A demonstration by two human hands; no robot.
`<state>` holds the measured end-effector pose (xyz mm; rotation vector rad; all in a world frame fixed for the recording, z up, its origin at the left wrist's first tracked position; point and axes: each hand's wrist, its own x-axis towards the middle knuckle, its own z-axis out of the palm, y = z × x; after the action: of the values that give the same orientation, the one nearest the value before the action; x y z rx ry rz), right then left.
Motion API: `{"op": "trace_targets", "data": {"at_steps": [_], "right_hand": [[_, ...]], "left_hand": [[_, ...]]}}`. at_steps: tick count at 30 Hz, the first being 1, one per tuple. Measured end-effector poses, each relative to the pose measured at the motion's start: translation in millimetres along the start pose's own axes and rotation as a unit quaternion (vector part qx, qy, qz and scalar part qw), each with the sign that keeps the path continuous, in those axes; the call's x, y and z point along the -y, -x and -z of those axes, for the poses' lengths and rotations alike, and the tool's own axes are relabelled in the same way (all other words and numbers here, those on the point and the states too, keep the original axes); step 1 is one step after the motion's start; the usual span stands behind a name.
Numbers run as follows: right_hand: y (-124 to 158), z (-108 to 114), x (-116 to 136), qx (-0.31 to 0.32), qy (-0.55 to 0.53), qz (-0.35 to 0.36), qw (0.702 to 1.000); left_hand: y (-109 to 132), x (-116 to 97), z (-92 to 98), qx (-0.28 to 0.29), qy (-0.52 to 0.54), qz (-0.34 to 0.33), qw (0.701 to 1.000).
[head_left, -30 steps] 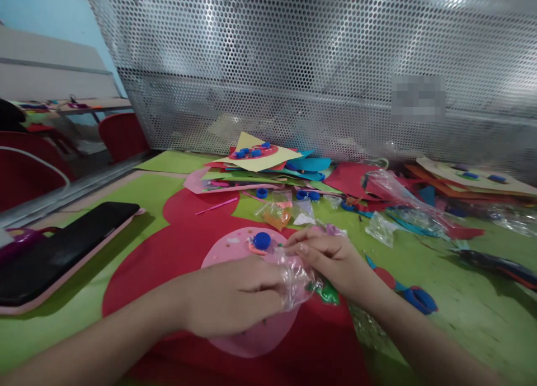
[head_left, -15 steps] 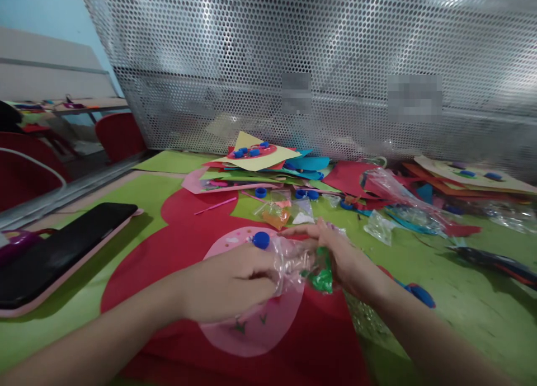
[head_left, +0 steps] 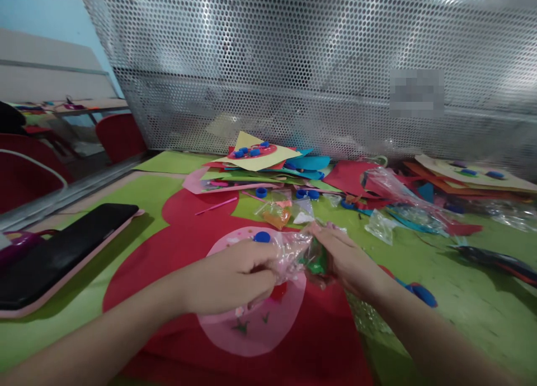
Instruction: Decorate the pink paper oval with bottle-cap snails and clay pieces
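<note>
The left hand (head_left: 232, 277) grips one end of a clear plastic bag (head_left: 292, 252), the right hand (head_left: 342, 257) curls round its green-filled end, right over the pink disc's (head_left: 272, 330) two o'clock edge! A blue cap (head_left: 262, 237) sits at the disc's twelve; I see a phone (head_left: 71, 252) out at nine.

Paper cutouts (head_left: 254, 163) and chairs (head_left: 121, 137) suggest a craft room
</note>
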<state>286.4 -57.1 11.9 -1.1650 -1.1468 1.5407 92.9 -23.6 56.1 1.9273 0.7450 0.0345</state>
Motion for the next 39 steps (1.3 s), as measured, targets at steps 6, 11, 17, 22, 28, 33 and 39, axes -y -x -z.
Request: {"op": "trace_targets", "data": {"at_steps": [6,11,17,22,28,33,39], "right_hand": [[0,0,-2,-0.007,0.012,0.017,1.000],[2,-3,3,-0.021,0.029,0.013,0.999],[2,0,5,-0.070,0.073,0.020,0.995],[-1,8,-1,-0.077,0.122,0.043,0.989],[3,9,10,-0.026,0.196,0.129,0.972],[3,6,13,0.036,0.252,0.151,0.955],[3,3,10,0.073,0.243,0.159,0.954]], "left_hand": [[-2,3,1.5,-0.011,-0.042,-0.005,0.999],[-4,3,2.0,-0.001,-0.034,-0.019,0.999],[0,-2,-0.3,0.003,0.074,0.017,0.997],[-2,2,-2.2,0.016,0.152,0.044,0.987],[-3,3,-2.4,0.035,0.181,0.055,0.981],[-2,4,-7.0,0.019,0.073,0.034,0.997],[-2,1,-11.3,0.022,-0.035,0.013,0.999]]}}
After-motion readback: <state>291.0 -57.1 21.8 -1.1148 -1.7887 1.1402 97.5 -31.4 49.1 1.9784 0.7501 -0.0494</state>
